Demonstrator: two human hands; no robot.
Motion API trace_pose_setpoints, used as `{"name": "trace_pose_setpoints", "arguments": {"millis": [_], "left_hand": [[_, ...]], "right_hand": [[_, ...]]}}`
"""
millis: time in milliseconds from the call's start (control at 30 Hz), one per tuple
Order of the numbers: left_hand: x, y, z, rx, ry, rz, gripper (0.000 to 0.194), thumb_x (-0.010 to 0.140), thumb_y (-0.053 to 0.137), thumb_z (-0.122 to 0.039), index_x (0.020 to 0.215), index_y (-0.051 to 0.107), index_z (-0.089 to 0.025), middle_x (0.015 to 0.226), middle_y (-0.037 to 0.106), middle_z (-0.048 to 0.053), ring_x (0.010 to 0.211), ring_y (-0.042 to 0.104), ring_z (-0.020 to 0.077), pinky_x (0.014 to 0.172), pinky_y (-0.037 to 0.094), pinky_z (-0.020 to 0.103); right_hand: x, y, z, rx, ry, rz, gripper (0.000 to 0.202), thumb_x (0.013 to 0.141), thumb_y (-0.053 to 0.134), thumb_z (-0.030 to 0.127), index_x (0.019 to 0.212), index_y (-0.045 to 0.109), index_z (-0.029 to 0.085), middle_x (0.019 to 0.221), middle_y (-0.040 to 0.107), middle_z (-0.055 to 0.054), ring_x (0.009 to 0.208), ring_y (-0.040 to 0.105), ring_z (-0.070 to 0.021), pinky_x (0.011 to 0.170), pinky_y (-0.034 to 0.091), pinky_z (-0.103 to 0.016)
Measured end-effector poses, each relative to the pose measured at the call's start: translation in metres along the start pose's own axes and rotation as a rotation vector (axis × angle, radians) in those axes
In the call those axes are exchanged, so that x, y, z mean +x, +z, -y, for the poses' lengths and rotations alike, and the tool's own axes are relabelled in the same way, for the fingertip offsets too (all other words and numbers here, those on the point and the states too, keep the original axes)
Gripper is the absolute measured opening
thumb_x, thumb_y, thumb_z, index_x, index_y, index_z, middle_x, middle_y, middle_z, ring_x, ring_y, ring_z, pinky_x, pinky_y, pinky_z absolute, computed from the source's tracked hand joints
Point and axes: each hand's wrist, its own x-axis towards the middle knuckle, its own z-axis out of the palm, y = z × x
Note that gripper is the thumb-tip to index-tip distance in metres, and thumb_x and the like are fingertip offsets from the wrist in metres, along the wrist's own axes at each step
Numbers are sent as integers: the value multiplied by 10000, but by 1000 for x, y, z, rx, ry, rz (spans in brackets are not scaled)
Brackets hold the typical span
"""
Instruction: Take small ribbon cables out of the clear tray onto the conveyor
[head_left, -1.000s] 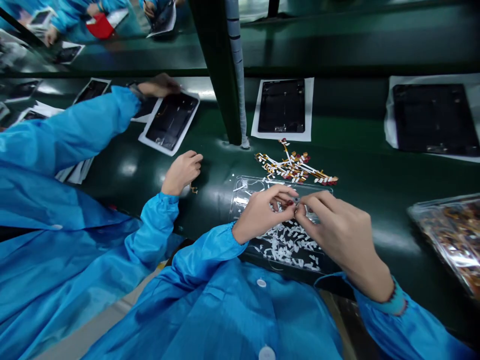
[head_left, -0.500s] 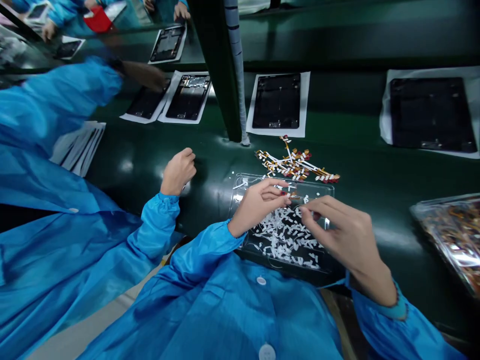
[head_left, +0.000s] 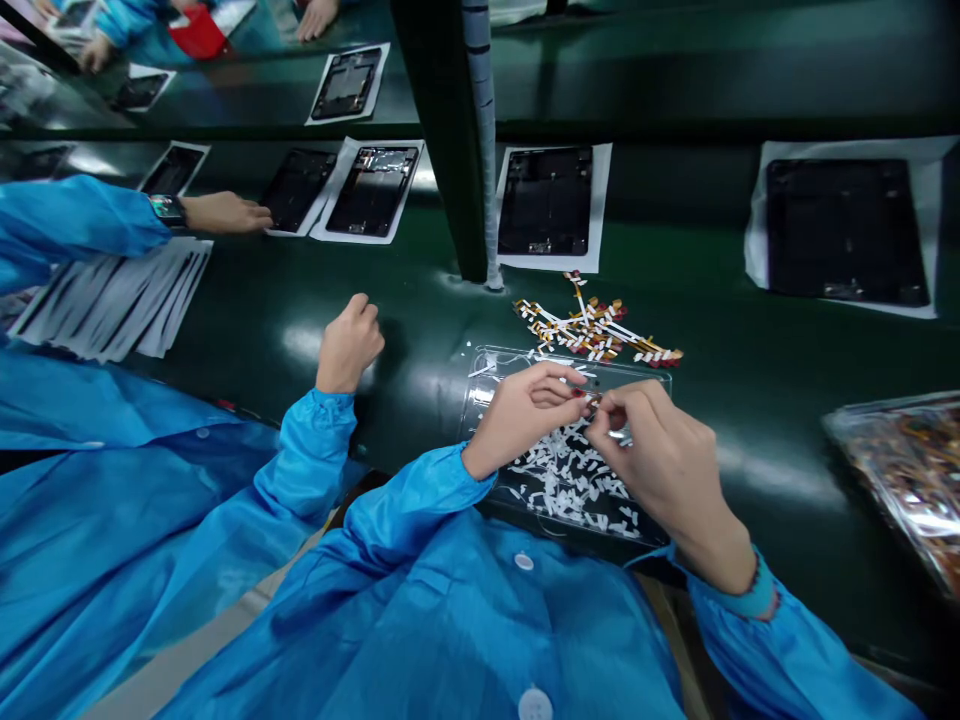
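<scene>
Above a clear plastic tray (head_left: 474,400) strewn with white paper scraps (head_left: 570,480), my left hand (head_left: 529,410) pinches a small flex cable (head_left: 592,402) with red and copper-coloured parts. My right hand (head_left: 660,455) has thumb and forefinger pressed together at the cable's right end; whatever lies between those fingertips is too small to make out. Just beyond the tray is a pile of flex cables (head_left: 589,325) with white strips and orange and red ends.
Black tablet panels (head_left: 546,205) lie on white sheets along the green surface (head_left: 720,350). A dark post (head_left: 442,140) rises beyond the tray. At left, a co-worker's hands (head_left: 349,345) and paper stack (head_left: 112,300). A filled plastic tray (head_left: 900,460) sits right.
My right hand has moved left and its fingertips have closed beside my left hand. The co-worker's far arm has drawn back left, its hand now at a panel's edge.
</scene>
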Motion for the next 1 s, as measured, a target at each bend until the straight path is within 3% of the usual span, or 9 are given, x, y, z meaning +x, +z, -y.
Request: {"name": "trace_pose_setpoints", "arguments": {"millis": [133,267,400,500,633,767,900,1000], "left_hand": [[0,2,0,43,14,-31,175,816,736,-217,988,703,-209,836,727,10,894,756,221,882,615,375],[3,1,2,16,0,-36,178,824,747,-215,990,692,-182,801,726,9,861,763,232,852,621,382],[4,-4,1,-67,-17,-4,208,881,700,-177,1088,681,-160,889,764,16,931,774,241,906,615,398],[1,-8,-2,-86,-49,45,288,922,675,-195,1206,669,-153,922,789,17,958,773,241,904,619,390],[-3,-11,-5,40,-13,22,341,876,762,-251,1199,714,-152,824,794,-1,895,766,235,853,617,356],[-5,-12,-6,117,9,37,428,891,748,-248,1309,678,-191,904,812,4,956,761,238,864,600,334],[-6,-13,-5,185,21,38,521,917,727,-276,1420,603,-217,979,819,35,985,763,228,900,597,336],[-10,-13,-7,318,60,25,515,927,713,-282,1428,593,-253,995,820,24,989,768,216,936,583,348]], "right_hand": [[-1,1,2,39,12,23,83,922,588,129,909,545,199,823,656,-33,614,599,-143,568,432,-292],[-3,2,4,-42,-76,7,91,904,612,123,884,559,194,814,678,-54,638,610,-181,587,431,-330],[-4,-7,1,194,-79,47,112,918,654,125,855,589,191,799,691,-33,667,638,-164,609,449,-309],[-2,-16,-3,296,-54,81,63,935,686,152,979,649,177,865,716,-31,720,669,-146,621,465,-280],[3,-21,-6,139,-135,91,188,935,693,158,1120,661,148,987,743,-65,804,697,-182,687,490,-316],[4,-19,-6,-44,-234,85,218,932,696,163,1144,668,120,1002,755,-78,775,676,-199,682,466,-353],[4,-14,-2,-128,-281,60,185,935,686,165,1106,670,95,969,752,-95,783,675,-199,695,459,-349],[6,-6,2,-150,-219,24,103,921,683,157,1019,664,134,893,741,-53,697,648,-171,637,438,-327]]}}
